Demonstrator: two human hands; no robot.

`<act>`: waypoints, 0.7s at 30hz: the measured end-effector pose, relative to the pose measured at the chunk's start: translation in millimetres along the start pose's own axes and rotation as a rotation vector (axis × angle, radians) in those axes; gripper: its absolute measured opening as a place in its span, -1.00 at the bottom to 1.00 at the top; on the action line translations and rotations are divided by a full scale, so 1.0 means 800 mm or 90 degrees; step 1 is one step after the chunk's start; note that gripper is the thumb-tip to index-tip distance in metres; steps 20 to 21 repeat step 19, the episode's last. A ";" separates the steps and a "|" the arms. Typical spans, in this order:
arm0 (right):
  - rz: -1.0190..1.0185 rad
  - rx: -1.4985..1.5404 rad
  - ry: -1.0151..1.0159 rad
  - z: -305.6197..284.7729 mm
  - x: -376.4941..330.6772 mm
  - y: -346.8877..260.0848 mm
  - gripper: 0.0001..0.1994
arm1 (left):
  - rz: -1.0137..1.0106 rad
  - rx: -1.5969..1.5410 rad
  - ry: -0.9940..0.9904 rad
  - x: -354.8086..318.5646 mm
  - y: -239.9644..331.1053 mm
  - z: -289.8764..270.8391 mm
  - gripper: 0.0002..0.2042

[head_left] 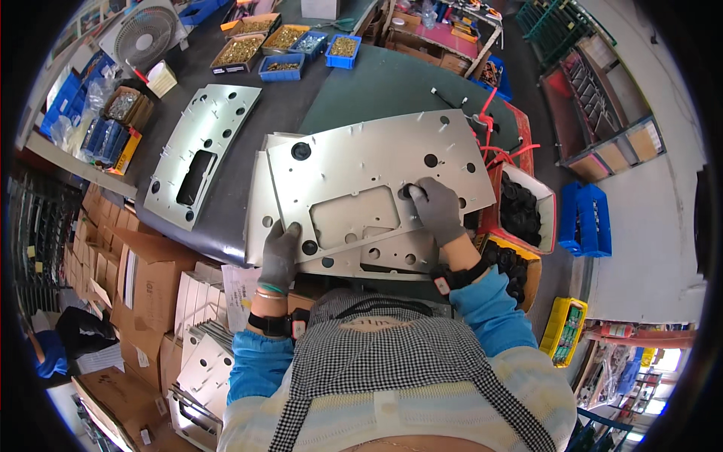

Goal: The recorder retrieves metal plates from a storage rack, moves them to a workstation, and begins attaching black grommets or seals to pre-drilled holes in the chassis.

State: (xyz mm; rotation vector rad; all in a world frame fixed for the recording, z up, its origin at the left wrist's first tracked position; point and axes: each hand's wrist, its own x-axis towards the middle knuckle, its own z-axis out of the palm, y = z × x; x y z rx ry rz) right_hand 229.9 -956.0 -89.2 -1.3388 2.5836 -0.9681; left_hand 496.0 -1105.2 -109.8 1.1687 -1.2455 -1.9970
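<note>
A silver sheet-metal panel with round holes, a rectangular cutout and several upright studs lies slightly askew over other metal panels. My left hand, in a grey glove, grips its near left edge, thumb on top and the other fingers partly hidden. On the right side, my gloved right hand closes its fingertips on a black round piece at a hole beside the cutout. Black round pieces also show at the hole on the far left and the one near my left thumb.
Another studded panel lies at the left. Bins of small fasteners stand at the back. To the right are a red-and-white bin and a yellow bin of black parts. Cardboard boxes stack at lower left, near a person.
</note>
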 end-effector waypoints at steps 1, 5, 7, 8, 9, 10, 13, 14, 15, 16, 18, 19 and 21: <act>0.008 -0.004 0.000 -0.001 -0.002 0.000 -0.82 | -0.006 0.001 -0.007 -0.003 0.001 0.000 -0.74; 0.011 -0.132 -0.032 0.000 0.008 -0.014 -0.82 | -0.013 -0.031 -0.017 0.003 -0.010 -0.002 -0.75; 0.058 -0.183 -0.115 0.002 0.011 -0.021 -0.81 | -0.030 -0.054 -0.017 0.008 -0.012 0.000 -0.75; 0.084 -0.196 -0.123 0.000 0.013 -0.026 -0.81 | -0.033 -0.053 0.009 0.007 -0.011 0.004 -0.76; 0.092 -0.199 -0.121 -0.001 0.013 -0.032 -0.81 | -0.037 -0.052 0.035 0.007 -0.009 0.008 -0.77; 0.130 -0.207 -0.136 -0.002 0.015 -0.037 -0.80 | -0.040 -0.050 0.028 0.007 -0.009 0.009 -0.77; 0.178 -0.229 -0.152 -0.002 0.017 -0.043 -0.80 | -0.022 -0.048 0.026 0.007 -0.009 0.008 -0.78; 0.183 -0.241 -0.156 -0.002 0.016 -0.044 -0.79 | -0.019 -0.032 0.018 0.007 -0.008 0.007 -0.78; 0.186 -0.243 -0.156 -0.004 0.019 -0.040 -0.79 | -0.016 -0.017 0.010 0.007 -0.007 0.007 -0.78; 0.104 -0.223 -0.186 -0.009 0.026 -0.030 -0.77 | -0.015 -0.017 0.008 0.008 -0.005 0.007 -0.78; -0.005 -0.161 -0.247 -0.019 0.031 -0.010 -0.69 | -0.021 -0.055 -0.009 0.001 0.001 0.007 -0.77; -0.040 -0.119 -0.278 -0.028 0.037 0.000 -0.62 | -0.008 -0.050 -0.022 -0.004 0.011 0.012 -0.76; -0.040 -0.119 -0.278 -0.028 0.037 0.000 -0.62 | -0.008 -0.050 -0.022 -0.004 0.011 0.012 -0.76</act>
